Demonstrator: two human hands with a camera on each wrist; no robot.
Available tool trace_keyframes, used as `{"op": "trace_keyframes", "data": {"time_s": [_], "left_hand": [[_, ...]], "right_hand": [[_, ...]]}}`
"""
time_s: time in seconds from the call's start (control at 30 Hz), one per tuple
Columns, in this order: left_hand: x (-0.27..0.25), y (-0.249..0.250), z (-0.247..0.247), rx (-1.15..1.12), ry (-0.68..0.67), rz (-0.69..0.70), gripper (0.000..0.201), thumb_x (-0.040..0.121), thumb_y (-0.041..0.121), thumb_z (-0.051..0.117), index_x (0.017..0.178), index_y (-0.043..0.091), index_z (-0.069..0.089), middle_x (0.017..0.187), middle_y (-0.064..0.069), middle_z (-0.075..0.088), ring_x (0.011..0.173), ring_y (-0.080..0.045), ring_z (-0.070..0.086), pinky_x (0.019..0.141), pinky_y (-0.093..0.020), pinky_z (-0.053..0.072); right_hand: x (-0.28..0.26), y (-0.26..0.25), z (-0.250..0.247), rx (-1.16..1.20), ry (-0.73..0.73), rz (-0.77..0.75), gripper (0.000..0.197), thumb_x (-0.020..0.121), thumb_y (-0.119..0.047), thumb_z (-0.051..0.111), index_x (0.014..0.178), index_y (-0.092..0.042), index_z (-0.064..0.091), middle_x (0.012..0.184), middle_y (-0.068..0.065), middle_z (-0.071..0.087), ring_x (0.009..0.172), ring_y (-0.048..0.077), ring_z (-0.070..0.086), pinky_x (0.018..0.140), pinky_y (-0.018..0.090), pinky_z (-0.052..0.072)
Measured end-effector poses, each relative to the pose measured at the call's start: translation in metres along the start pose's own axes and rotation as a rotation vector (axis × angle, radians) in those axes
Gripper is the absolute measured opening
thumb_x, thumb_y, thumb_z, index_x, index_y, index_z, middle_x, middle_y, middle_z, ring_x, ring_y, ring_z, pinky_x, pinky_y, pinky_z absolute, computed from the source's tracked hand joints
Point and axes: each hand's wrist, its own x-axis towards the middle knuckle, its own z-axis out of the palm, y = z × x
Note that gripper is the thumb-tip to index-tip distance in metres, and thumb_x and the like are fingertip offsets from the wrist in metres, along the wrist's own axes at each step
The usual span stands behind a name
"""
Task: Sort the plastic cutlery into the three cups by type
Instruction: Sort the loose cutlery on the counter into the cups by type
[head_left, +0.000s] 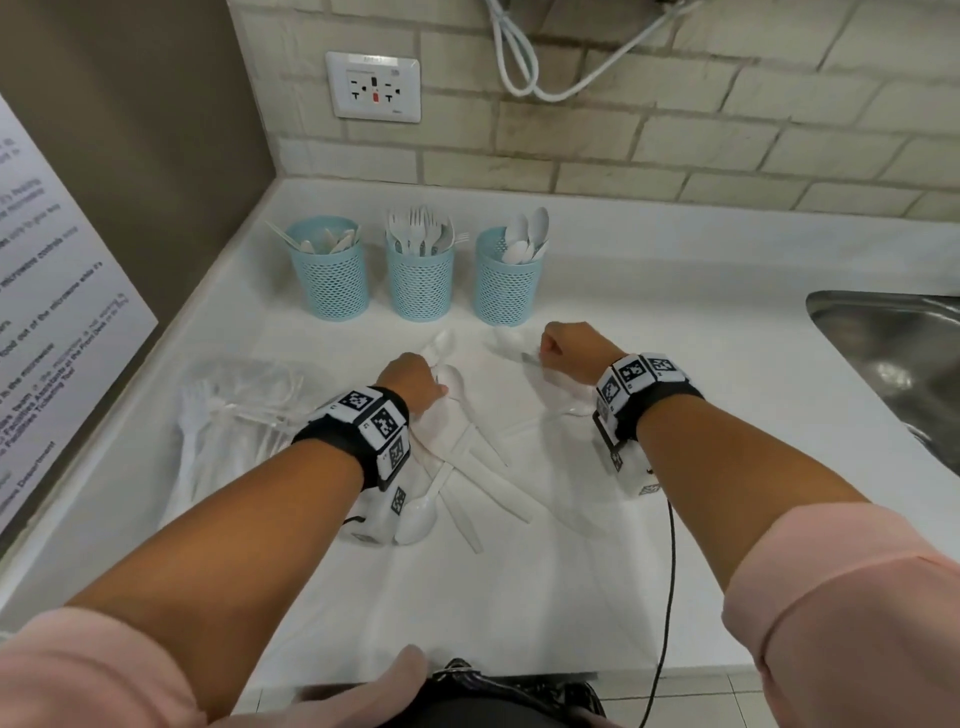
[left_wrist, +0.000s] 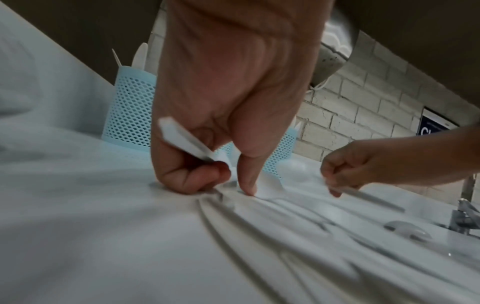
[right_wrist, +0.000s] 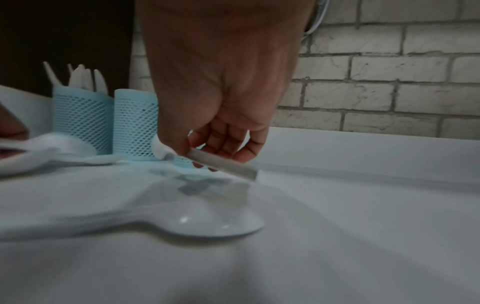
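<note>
Cutlery (head_left: 467, 457) lies loose on the desk (head_left: 675, 322) in front of the middle cup (head_left: 420, 280). The left hand (head_left: 413, 382) grips one handle, and the right hand (head_left: 569, 351) pinches a spoon (right_wrist: 221, 161). Tangled white pieces could drag or be misjudged. Wall notice unreadable.

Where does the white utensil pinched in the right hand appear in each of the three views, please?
Head: centre right, the white utensil sticks out left of the right hand, in front of the rightmost cup.
Left wrist: far right, its handle slants down from that hand.
Right wrist: centre, the handle crosses under the fingers.
Shared landmark: the blue mesh cups behind it.
</note>
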Motion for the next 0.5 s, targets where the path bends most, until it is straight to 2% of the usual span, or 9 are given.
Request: {"op": "trace_keyframes", "data": {"time_s": [0.07,0.17,0.23,0.3,0.37,0.4,0.43,0.47,0.5], "left_hand": [[0.003,0.0,-0.001,0.014,0.022,0.009,0.048,0.093,0.031,0.055,0.123,-0.006,0.049,0.127,-0.019,0.055,0.119,-0.031,0.052,0.094,-0.032,0.041],[0.003,0.0,-0.001,-0.02,0.046,-0.006,0.044,0.092,0.03,0.057,0.119,-0.005,0.052,0.123,-0.019,0.058,0.116,-0.032,0.054,0.09,-0.031,0.042],[0.003,0.001,-0.002,-0.067,0.053,-0.023,0.044,0.091,0.029,0.057,0.118,-0.005,0.052,0.122,-0.019,0.058,0.114,-0.032,0.054,0.085,-0.031,0.042],[0.003,0.001,-0.004,-0.105,0.046,-0.03,0.043,0.091,0.028,0.056,0.118,-0.006,0.052,0.12,-0.02,0.058,0.112,-0.033,0.055,0.08,-0.031,0.041],[0.004,0.002,-0.008,-0.116,0.025,-0.025,0.042,0.093,0.027,0.053,0.118,-0.007,0.052,0.12,-0.022,0.058,0.112,-0.035,0.055,0.081,-0.032,0.042],[0.004,0.002,-0.01,-0.12,0.008,-0.022,0.042,0.094,0.027,0.051,0.117,-0.008,0.053,0.118,-0.023,0.06,0.11,-0.036,0.057,0.078,-0.033,0.043],[0.004,0.002,-0.011,-0.127,-0.02,-0.02,0.042,0.095,0.028,0.049,0.114,-0.009,0.054,0.11,-0.024,0.062,0.101,-0.037,0.06,0.07,-0.032,0.042],[0.002,0.002,-0.014,-0.134,-0.05,-0.015,0.04,0.096,0.029,0.047,0.109,-0.007,0.056,0.095,-0.022,0.063,0.084,-0.036,0.063,0.062,-0.029,0.04],[0.0,0.002,-0.016,-0.131,-0.082,-0.011,0.036,0.097,0.029,0.045,0.099,-0.004,0.057,0.077,-0.018,0.059,0.064,-0.031,0.057,0.054,-0.026,0.037]], "right_hand": [[-0.002,0.011,-0.007,0.145,0.138,0.033,0.014,0.092,-0.014,0.049,0.095,-0.001,0.054,0.092,0.015,0.062,0.088,0.029,0.056,0.073,0.032,0.04],[-0.004,0.022,-0.014,0.428,0.339,0.121,0.006,0.093,-0.014,0.046,0.094,-0.009,0.044,0.083,0.011,0.059,0.081,0.027,0.059,0.07,0.033,0.045],[-0.007,0.026,-0.018,0.469,0.344,0.202,0.008,0.092,-0.017,0.046,0.096,-0.01,0.043,0.081,0.011,0.055,0.076,0.028,0.054,0.066,0.033,0.044],[-0.013,0.026,-0.023,0.449,0.185,0.264,0.014,0.091,-0.024,0.052,0.086,-0.011,0.049,0.071,0.004,0.051,0.065,0.024,0.049,0.055,0.028,0.039],[-0.02,0.021,-0.027,0.475,-0.068,0.289,0.025,0.086,-0.032,0.062,0.072,-0.015,0.051,0.057,0.001,0.042,0.048,0.016,0.037,0.046,0.023,0.031],[-0.022,0.017,-0.027,0.485,-0.2,0.293,0.027,0.081,-0.035,0.069,0.071,-0.014,0.054,0.054,0.0,0.039,0.045,0.015,0.032,0.045,0.022,0.027],[-0.023,0.011,-0.027,0.472,-0.32,0.286,0.031,0.073,-0.039,0.075,0.074,-0.013,0.058,0.054,0.0,0.039,0.045,0.014,0.029,0.045,0.022,0.025],[-0.023,0.004,-0.025,0.433,-0.423,0.264,0.039,0.064,-0.044,0.079,0.078,-0.012,0.063,0.056,0.001,0.041,0.046,0.014,0.03,0.044,0.022,0.025],[-0.023,-0.004,-0.023,0.377,-0.501,0.23,0.05,0.057,-0.048,0.081,0.085,-0.009,0.067,0.059,0.002,0.044,0.047,0.013,0.032,0.044,0.022,0.027]]}}
